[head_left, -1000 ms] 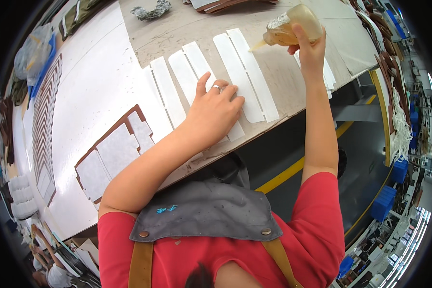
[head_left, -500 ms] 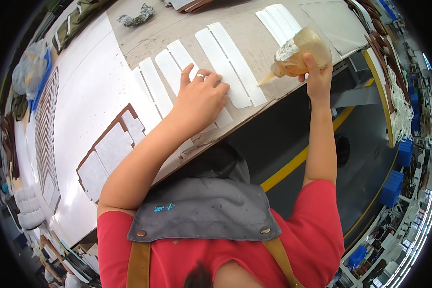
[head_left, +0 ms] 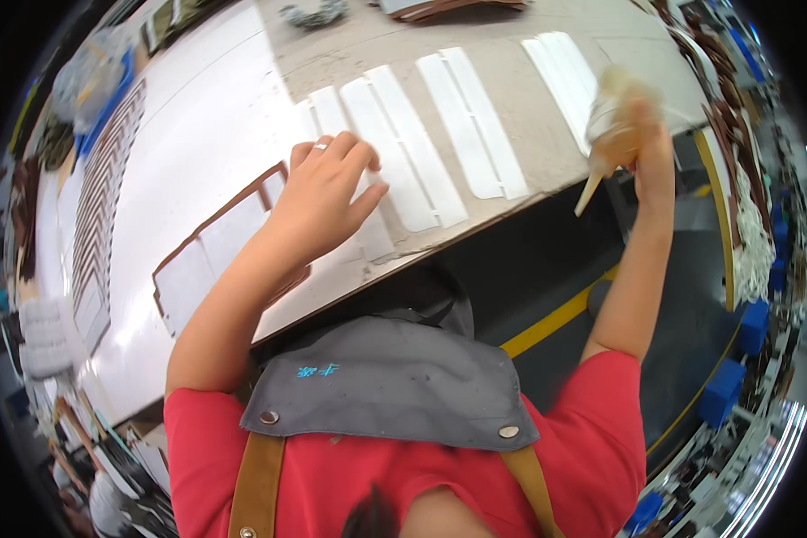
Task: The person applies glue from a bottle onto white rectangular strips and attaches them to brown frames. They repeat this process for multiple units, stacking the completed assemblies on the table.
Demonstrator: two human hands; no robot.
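Observation:
My right hand [head_left: 653, 152] grips a translucent glue bottle [head_left: 617, 125] with amber liquid inside, blurred by motion. Its thin nozzle [head_left: 588, 194] tilts downward just past the table's front edge. On the left, my left hand [head_left: 325, 199], wearing a ring, hovers over or rests on the leftmost white strips [head_left: 330, 109]; contact cannot be made out. Its fingers are bent, the thumb stands apart, and nothing shows in it. Between the hands lie more paired white strips [head_left: 394, 134], a further pair [head_left: 462, 108], and another white group [head_left: 551, 67] by the bottle.
Brown-edged white panels [head_left: 211, 255] lie left of my left forearm. Farther left is a row of brown-and-white zigzag pieces [head_left: 108, 193], beside a blue tray with a plastic bag [head_left: 90, 81]. Brown sheets [head_left: 453, 7] and a crumpled grey lump [head_left: 314, 13] sit at the back. White cords [head_left: 751, 238] hang at right.
The bottle in my right hand has moved right, its nozzle swinging off the strip and down past the table edge. My left hand has shifted left across the strips. The whole view has shifted too.

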